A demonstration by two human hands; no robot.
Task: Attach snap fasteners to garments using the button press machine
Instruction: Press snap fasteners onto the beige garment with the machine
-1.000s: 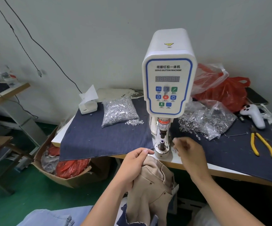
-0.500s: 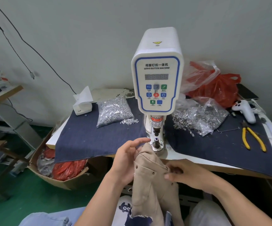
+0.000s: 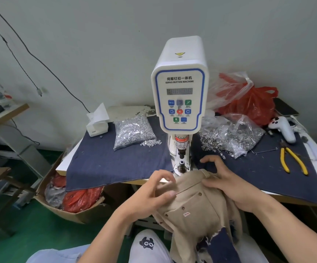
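Beige cotton garment (image 3: 197, 204) with small brown snaps lies bunched under both my hands, its top edge just below the round lower die (image 3: 181, 164) of the white servo button press machine (image 3: 180, 95). My left hand (image 3: 152, 194) pinches the fabric edge with curled fingers; my right hand (image 3: 227, 185) grips the collar area, thumb on top. The hands sit apart, one on each side of the garment. Beyond my left hand, a clear bag of silver snap caps (image 3: 134, 132) rests on the dark blue cloth over the desk (image 3: 104, 160). Beyond my right hand lie a bag of ring-shaped snap parts (image 3: 233, 136) and yellow-handled pliers (image 3: 292, 160).
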